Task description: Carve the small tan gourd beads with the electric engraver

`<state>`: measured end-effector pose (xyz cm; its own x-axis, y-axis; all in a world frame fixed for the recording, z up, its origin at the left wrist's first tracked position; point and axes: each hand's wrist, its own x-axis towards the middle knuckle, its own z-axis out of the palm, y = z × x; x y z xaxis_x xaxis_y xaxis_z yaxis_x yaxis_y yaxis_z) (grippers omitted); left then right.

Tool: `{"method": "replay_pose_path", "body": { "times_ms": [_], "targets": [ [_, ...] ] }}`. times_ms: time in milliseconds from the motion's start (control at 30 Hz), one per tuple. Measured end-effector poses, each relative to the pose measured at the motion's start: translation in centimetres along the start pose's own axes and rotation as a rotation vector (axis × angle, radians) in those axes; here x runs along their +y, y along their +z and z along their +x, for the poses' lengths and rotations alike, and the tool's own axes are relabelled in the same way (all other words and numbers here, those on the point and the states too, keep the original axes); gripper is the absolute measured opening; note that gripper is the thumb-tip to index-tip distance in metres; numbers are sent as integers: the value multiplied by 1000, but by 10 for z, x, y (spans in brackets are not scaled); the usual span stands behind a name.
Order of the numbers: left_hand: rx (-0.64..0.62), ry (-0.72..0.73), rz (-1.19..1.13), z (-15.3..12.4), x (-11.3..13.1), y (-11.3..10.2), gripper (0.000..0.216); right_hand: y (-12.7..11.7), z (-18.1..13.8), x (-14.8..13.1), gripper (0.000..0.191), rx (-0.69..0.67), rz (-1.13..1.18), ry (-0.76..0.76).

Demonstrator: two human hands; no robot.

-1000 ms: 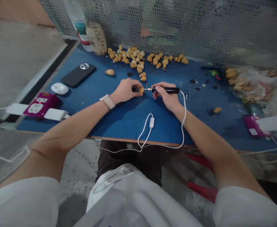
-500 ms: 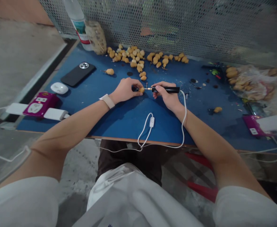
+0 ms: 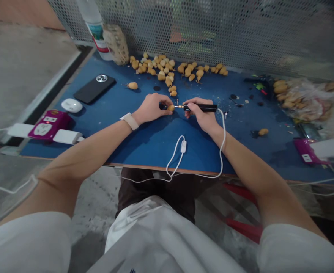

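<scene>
Between the thumb and fingers of my left hand (image 3: 152, 108) is a small tan gourd (image 3: 170, 108), held just above or on the blue tabletop. My right hand (image 3: 201, 113) grips a black pen-shaped electric tool (image 3: 202, 108) like a pencil, lying nearly level. Its thin metal tip points left and meets the gourd's right side, or comes very close to it. A white cord (image 3: 222, 140) runs from the tool's back end down past my wrist to an inline switch (image 3: 183, 146). Two more small gourds (image 3: 173, 91) lie just beyond my left fingertips.
Many small gourds (image 3: 163, 68) line the back by a perforated metal panel (image 3: 212, 34). On the left are a bottle (image 3: 97, 36), a jar (image 3: 116, 45), a phone (image 3: 94, 88), a white case (image 3: 71, 105) and a purple power socket (image 3: 51, 124). A plastic bag of gourds (image 3: 303, 98) sits right.
Almost nothing differs. Both hands, the gourd and the tool keep their places, with only a very slight shift of the whole view.
</scene>
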<state>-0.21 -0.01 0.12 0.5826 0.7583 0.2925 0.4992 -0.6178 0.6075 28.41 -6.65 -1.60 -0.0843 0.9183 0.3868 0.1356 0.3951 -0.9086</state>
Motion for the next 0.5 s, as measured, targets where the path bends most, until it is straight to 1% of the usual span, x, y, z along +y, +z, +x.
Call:
{"method": "replay_pose_path", "body": {
  "times_ms": [100, 267, 500],
  "targets": [
    [-4, -2, 5, 0, 0, 0, 27, 0, -1, -4, 64, -18, -12, -5],
    [5, 11, 8, 0, 1, -2, 25, 1, -1, -5, 68, -8, -11, -29],
    [11, 12, 4, -1, 2, -1, 23, 1, -2, -9, 70, -8, -80, -13]
  ]
}}
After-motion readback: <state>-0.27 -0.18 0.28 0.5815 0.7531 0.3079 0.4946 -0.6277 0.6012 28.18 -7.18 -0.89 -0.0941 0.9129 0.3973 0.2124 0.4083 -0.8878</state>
